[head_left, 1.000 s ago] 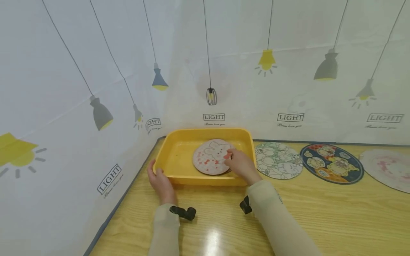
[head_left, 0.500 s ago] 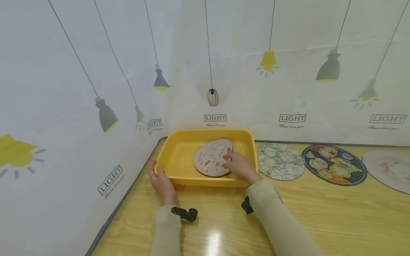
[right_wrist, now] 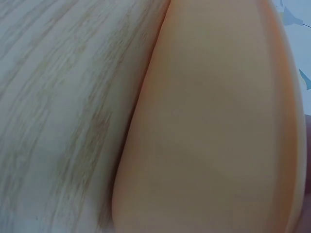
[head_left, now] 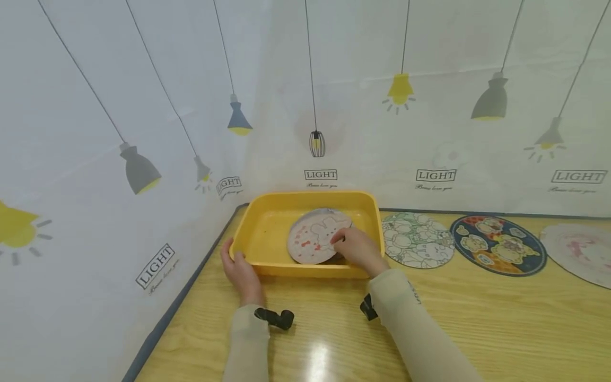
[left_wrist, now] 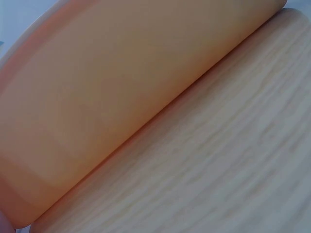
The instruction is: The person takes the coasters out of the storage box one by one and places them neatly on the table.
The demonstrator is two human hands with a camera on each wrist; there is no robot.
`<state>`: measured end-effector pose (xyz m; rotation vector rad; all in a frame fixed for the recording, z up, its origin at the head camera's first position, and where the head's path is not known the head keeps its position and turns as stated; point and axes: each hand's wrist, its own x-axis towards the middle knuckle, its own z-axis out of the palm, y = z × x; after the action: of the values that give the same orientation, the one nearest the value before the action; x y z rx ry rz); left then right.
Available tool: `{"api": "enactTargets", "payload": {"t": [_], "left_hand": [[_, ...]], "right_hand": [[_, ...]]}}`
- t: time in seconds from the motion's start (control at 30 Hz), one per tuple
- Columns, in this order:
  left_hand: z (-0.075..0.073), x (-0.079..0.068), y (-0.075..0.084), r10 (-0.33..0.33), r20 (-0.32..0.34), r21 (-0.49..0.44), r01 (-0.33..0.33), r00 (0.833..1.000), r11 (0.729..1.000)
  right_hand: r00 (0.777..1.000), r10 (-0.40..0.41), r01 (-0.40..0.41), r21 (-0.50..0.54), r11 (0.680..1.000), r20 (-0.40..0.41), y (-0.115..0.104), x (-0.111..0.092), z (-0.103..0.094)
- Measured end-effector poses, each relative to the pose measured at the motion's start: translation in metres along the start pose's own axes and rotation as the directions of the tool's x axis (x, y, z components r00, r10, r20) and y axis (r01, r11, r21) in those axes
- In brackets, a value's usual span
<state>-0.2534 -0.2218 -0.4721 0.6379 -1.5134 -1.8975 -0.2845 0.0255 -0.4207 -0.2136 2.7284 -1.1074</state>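
Note:
A yellow tray point(head_left: 267, 212) stands against the wall, its outer side point(left_wrist: 121, 87) filling much of the left wrist view. My left hand point(head_left: 242, 276) holds the tray's front left corner. Inside the tray, right of its middle, lies a round mat point(head_left: 305, 239) printed with a white rabbit and red marks. My right hand point(head_left: 360, 249) reaches over the front rim and pinches the mat's right edge between thumb and curled fingers. The fingertips are partly hidden behind the hand. In the right wrist view only the tray's outer wall point(right_wrist: 209, 121) and the tabletop show.
To the tray's right, a green floral mat point(head_left: 417, 241), a dark blue cartoon mat point(head_left: 498, 246) and a pale pink mat point(head_left: 577, 252) lie in a row on the wooden table point(head_left: 305, 329). A white sheet point(head_left: 358, 116) printed with lamps walls the back and left.
The mat's right edge, bent up half a second ago, now lies flatter, and my right fingers have curled in closer at it. My left hand stays at the tray's corner.

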Motion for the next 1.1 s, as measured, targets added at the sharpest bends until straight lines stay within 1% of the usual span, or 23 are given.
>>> {"api": "enactTargets", "payload": {"t": [0.2, 0.43, 0.5, 0.63, 0.8, 0.93, 1.0, 1.1], "left_hand": [[-0.0003, 0.0001, -0.0001, 0.006, -0.001, 0.0, -0.006, 1.0, 1.0], [-0.0005, 0.0001, 0.0, 0.009, 0.003, -0.012, -0.009, 1.0, 1.0], [-0.0007, 0.0, 0.0, 0.013, 0.002, 0.001, -0.013, 1.0, 1.0], [-0.001, -0.0002, -0.0005, 0.012, -0.005, 0.033, -0.012, 1.0, 0.999], [-0.001, 0.0004, -0.0019, 0.017, -0.008, 0.03, -0.017, 1.0, 0.999], [-0.0012, 0.0008, -0.0029, 0.021, -0.01, 0.025, -0.021, 1.0, 0.999], [-0.0014, 0.0004, -0.0029, 0.015, -0.007, 0.024, -0.015, 1.0, 1.0], [-0.0011, -0.0001, -0.0028, 0.015, -0.001, 0.022, -0.015, 1.0, 1.0]], "right_hand": [[0.999, -0.049, 0.049, -0.029, 0.998, -0.014, 0.0005, -0.0002, -0.0016], [0.996, -0.025, 0.021, -0.039, 0.999, -0.085, 0.0024, 0.0004, -0.0009], [0.994, -0.042, 0.035, -0.065, 0.997, -0.106, 0.0029, -0.0001, -0.0004], [0.99, -0.067, 0.059, -0.067, 0.996, -0.126, 0.0037, -0.0015, 0.0004], [0.988, -0.039, 0.037, -0.014, 0.999, -0.147, 0.0043, -0.0012, 0.0004], [0.988, -0.01, 0.019, 0.059, 0.998, -0.155, 0.0054, -0.0013, -0.0003], [0.982, -0.009, 0.026, 0.088, 0.996, -0.186, 0.0069, -0.0026, -0.0003], [0.964, -0.028, 0.055, 0.097, 0.994, -0.263, 0.0091, -0.0058, -0.0005]]}}
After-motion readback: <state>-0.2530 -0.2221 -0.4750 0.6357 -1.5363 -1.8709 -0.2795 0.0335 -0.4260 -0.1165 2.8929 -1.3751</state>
